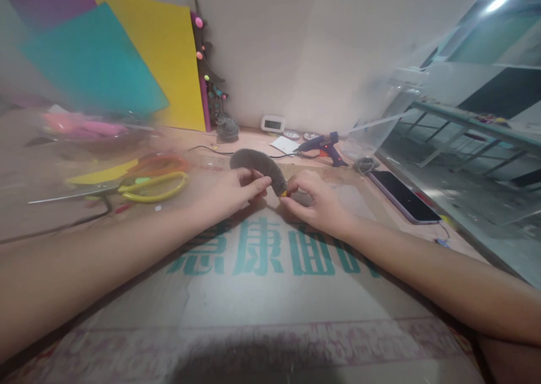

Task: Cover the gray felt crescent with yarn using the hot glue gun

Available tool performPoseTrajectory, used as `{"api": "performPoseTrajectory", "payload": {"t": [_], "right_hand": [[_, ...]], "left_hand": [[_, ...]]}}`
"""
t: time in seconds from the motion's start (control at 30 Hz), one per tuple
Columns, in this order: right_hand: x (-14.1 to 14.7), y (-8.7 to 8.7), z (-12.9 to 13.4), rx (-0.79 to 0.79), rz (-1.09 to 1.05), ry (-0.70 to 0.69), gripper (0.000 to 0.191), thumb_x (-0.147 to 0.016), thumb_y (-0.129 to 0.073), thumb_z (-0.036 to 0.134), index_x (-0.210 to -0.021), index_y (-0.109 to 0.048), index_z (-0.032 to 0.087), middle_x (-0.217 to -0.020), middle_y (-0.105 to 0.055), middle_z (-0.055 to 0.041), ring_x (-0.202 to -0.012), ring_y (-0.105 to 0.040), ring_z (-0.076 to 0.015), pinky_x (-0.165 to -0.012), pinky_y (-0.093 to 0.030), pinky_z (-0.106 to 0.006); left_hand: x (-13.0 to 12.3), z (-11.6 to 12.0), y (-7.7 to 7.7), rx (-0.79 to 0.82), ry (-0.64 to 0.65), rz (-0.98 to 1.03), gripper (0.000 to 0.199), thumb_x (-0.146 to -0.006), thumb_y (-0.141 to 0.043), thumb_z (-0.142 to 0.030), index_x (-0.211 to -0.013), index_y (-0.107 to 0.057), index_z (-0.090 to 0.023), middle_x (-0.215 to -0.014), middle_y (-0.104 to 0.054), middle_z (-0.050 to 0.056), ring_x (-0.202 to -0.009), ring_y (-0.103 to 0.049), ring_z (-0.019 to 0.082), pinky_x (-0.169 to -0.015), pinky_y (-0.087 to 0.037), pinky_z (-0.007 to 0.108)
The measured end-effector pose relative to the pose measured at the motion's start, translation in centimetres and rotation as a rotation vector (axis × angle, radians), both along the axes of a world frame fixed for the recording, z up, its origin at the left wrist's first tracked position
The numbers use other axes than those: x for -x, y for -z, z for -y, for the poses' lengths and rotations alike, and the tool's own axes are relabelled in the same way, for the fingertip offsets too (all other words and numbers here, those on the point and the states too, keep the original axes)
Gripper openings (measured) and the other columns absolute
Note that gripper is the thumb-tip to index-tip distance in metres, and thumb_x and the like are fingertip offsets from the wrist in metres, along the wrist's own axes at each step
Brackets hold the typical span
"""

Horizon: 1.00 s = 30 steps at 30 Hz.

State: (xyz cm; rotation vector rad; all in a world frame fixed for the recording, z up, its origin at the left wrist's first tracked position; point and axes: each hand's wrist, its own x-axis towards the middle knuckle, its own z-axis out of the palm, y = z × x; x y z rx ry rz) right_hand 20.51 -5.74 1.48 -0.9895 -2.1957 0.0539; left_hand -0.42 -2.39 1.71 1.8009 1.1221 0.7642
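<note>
A thick, curved grey fuzzy strip (257,163), which looks like chenille stem, arches above the work surface. My left hand (247,190) pinches it near its middle between thumb and fingers. At its lower right end sits a small yellow tip (283,193), and my right hand (310,201) has thumb and forefinger closed around that end. Part of the strip's underside is hidden behind my left fingers. Both hands are held over a pale sheet (253,299) printed with large green characters.
Yellow-handled scissors (154,188) and a blurred tub of pink items (84,126) lie left. A glue gun (323,146) with a lit red light, a small digital clock (273,124) and a grey coil (228,129) stand behind. A phone (404,197) lies right, near the table edge.
</note>
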Motion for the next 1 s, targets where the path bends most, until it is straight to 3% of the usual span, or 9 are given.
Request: {"api": "performPoseTrajectory", "payload": {"t": [0.1, 0.27, 0.43, 0.57, 0.7, 1.0], "right_hand": [[-0.2, 0.0, 0.0, -0.069, 0.071, 0.024, 0.010, -0.083, -0.059, 0.017, -0.079, -0.052, 0.022, -0.076, -0.061, -0.0015, -0.079, -0.054, -0.0194, -0.076, -0.039, -0.035], [-0.2, -0.4, 0.4, -0.193, 0.182, 0.077, 0.013, -0.080, -0.059, 0.013, -0.078, -0.051, 0.022, -0.073, -0.059, -0.0015, -0.078, -0.051, -0.0204, -0.076, -0.038, -0.035], [-0.2, -0.7, 0.8, -0.261, 0.411, 0.012, 0.010, -0.087, -0.053, 0.014, -0.079, -0.055, 0.021, -0.074, -0.061, -0.0024, -0.075, -0.049, -0.0197, -0.074, -0.034, -0.035], [-0.2, -0.4, 0.6, -0.280, 0.422, -0.050, 0.013, -0.092, -0.050, 0.017, -0.081, -0.057, 0.020, -0.076, -0.062, -0.0027, -0.075, -0.048, -0.0180, -0.074, -0.034, -0.033], [-0.1, 0.0, 0.4, -0.226, 0.368, -0.043, 0.011, -0.093, -0.052, 0.022, -0.084, -0.058, 0.020, -0.076, -0.063, -0.0019, -0.076, -0.050, -0.0179, -0.075, -0.034, -0.032], [0.0, -0.5, 1.0, -0.065, 0.291, -0.025, 0.014, -0.089, -0.061, 0.029, -0.095, -0.057, 0.017, -0.081, -0.064, -0.0032, -0.081, -0.052, -0.0198, -0.078, -0.036, -0.033]], "left_hand": [[0.0, 0.0, 0.0, 0.003, 0.012, 0.004, 0.037, -0.083, -0.056, -0.053, -0.085, -0.066, -0.017, -0.073, -0.066, 0.002, -0.048, -0.050, 0.009, -0.042, -0.036, 0.020], [0.2, 0.0, 0.1, 0.012, 0.152, 0.044, 0.039, -0.082, -0.059, -0.053, -0.103, -0.066, -0.021, -0.089, -0.070, 0.004, -0.055, -0.057, 0.012, -0.046, -0.041, 0.023], [0.0, -0.3, 0.2, -0.049, 0.098, 0.106, 0.052, -0.089, -0.044, -0.059, -0.072, -0.064, -0.015, -0.073, -0.065, 0.005, -0.069, -0.059, 0.015, -0.064, -0.047, 0.026], [-0.1, -0.5, 0.4, 0.003, 0.088, 0.049, 0.039, -0.086, -0.053, -0.050, -0.070, -0.061, -0.016, -0.066, -0.059, 0.001, -0.059, -0.053, 0.012, -0.052, -0.039, 0.023], [-0.1, -0.7, 0.7, 0.011, 0.071, 0.076, 0.031, -0.085, -0.055, -0.043, -0.071, -0.062, -0.016, -0.065, -0.060, 0.000, -0.058, -0.053, 0.011, -0.053, -0.038, 0.022], [-0.1, -1.2, 0.4, -0.008, 0.018, -0.024, 0.047, -0.087, -0.048, -0.056, -0.070, -0.067, -0.017, -0.060, -0.064, 0.003, -0.050, -0.053, 0.011, -0.047, -0.037, 0.023]]}}
